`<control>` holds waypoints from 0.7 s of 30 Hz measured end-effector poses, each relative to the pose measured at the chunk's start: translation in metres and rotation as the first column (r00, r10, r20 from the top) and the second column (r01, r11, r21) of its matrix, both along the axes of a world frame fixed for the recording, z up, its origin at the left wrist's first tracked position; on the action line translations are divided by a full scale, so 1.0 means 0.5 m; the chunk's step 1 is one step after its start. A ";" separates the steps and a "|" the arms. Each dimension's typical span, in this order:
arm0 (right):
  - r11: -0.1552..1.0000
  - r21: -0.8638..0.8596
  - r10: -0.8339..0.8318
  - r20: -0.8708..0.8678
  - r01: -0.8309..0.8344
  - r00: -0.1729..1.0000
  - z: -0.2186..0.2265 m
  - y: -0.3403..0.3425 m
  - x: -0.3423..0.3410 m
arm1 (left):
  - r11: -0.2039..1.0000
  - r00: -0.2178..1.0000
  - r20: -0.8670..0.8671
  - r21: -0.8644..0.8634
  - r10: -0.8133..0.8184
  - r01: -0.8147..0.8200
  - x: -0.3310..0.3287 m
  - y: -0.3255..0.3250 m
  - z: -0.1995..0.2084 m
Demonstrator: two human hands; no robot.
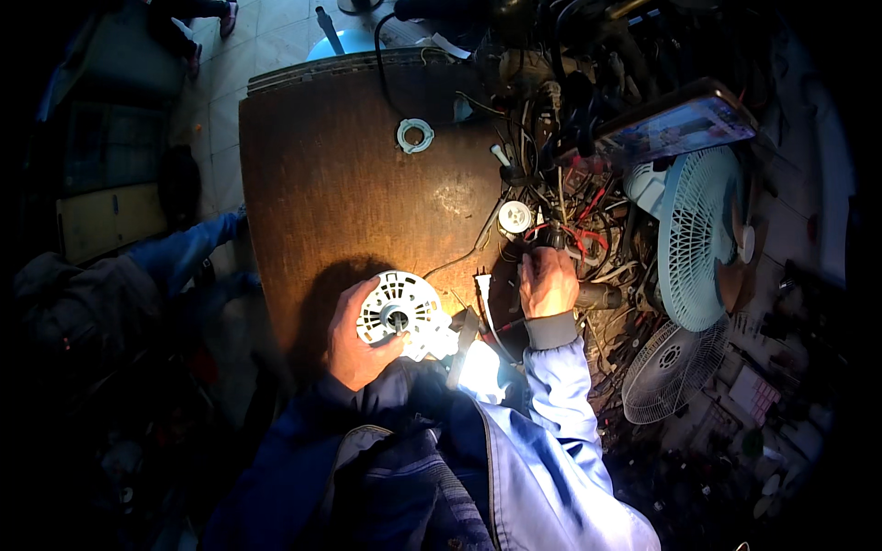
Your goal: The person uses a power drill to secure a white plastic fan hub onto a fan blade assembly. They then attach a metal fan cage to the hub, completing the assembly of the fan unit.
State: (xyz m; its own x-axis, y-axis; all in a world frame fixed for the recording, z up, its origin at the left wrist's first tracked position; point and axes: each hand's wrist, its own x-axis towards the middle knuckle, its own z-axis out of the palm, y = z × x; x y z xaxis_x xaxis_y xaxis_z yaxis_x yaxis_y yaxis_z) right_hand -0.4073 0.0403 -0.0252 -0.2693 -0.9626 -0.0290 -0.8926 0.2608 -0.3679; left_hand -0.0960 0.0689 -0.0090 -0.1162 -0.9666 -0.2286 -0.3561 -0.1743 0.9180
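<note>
Left hand point(351, 342) curled round the rim of the white slotted housing point(421, 296), slots up, over desk point(340, 174). Housing sits left and bodyward of right hand point(549, 285), fingers bunched near red-handled pliers point(593, 241); can't tell if gripping.

Wide fisheye view from the person's head, looking down onto a wooden tabletop point(367, 202).
The camera sits above the person's own jacket point(570, 487), which fills the lower middle, and faces downward and outward from the body; the left hand point(347, 344) and right hand point(548, 285) lie near the lens, around mid-frame, while the tiled floor point(237, 69) shows farther off at upper left, and edges bend toward a dark rim.
</note>
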 end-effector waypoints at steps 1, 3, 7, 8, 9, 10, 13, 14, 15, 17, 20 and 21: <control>0.998 0.065 0.002 0.071 -0.007 0.997 -0.017 0.011 -0.008 | 1.000 1.000 -0.026 0.005 0.011 -0.011 -0.001 0.000 -0.003; 0.987 0.152 0.024 0.149 -0.047 0.989 -0.048 0.035 -0.016 | 1.000 0.999 -0.036 0.005 0.010 -0.010 -0.002 0.001 -0.002; 0.945 0.303 0.073 0.167 -0.122 0.983 -0.059 0.084 0.010 | 1.000 1.000 -0.030 0.009 0.003 -0.003 0.000 0.001 -0.003; 0.926 0.361 0.046 0.177 -0.108 0.983 -0.057 0.095 0.025 | 1.000 0.999 -0.034 0.011 -0.001 0.002 0.001 0.002 -0.004; 0.917 0.389 0.030 0.171 -0.095 0.985 -0.077 0.113 0.032 | 1.000 0.999 -0.032 0.011 -0.005 0.005 0.003 0.004 -0.004; 0.951 0.303 -0.010 0.197 -0.052 0.980 -0.096 0.131 0.036 | 1.000 0.999 -0.036 0.011 -0.009 0.010 0.003 0.004 -0.007; 0.987 0.086 -0.159 0.303 0.139 0.940 -0.136 0.161 0.055 | 1.000 0.999 -0.032 -0.003 -0.030 0.030 0.001 0.000 -0.004; 0.986 0.071 -0.168 0.306 0.153 0.937 -0.144 0.163 0.058 | 1.000 0.999 -0.027 -0.006 -0.030 0.030 0.001 0.000 -0.004; 0.985 0.054 -0.174 0.311 0.166 0.934 -0.144 0.153 0.064 | 1.000 0.999 -0.020 -0.010 -0.028 0.028 0.002 0.000 -0.002; 0.987 0.005 -0.158 0.290 0.163 0.944 -0.149 0.136 0.070 | 1.000 1.000 -0.006 -0.020 -0.024 0.024 0.002 0.000 -0.002; 0.993 -0.005 -0.115 0.272 0.121 0.956 -0.152 0.128 0.064 | 1.000 0.999 0.024 -0.013 -0.024 0.024 0.002 -0.003 0.004; 0.995 -0.027 -0.084 0.240 0.094 0.967 -0.158 0.128 0.062 | 1.000 1.000 0.015 0.002 -0.014 0.014 0.001 -0.003 0.004</control>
State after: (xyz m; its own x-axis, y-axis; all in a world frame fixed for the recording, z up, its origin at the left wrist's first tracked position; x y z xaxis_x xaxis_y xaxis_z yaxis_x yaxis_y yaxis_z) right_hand -0.3762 0.1045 -0.1044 -0.3437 -0.9367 -0.0664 -0.7519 0.3169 -0.5781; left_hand -0.0954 0.0676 -0.0067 -0.1265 -0.9643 -0.2325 -0.3723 -0.1711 0.9122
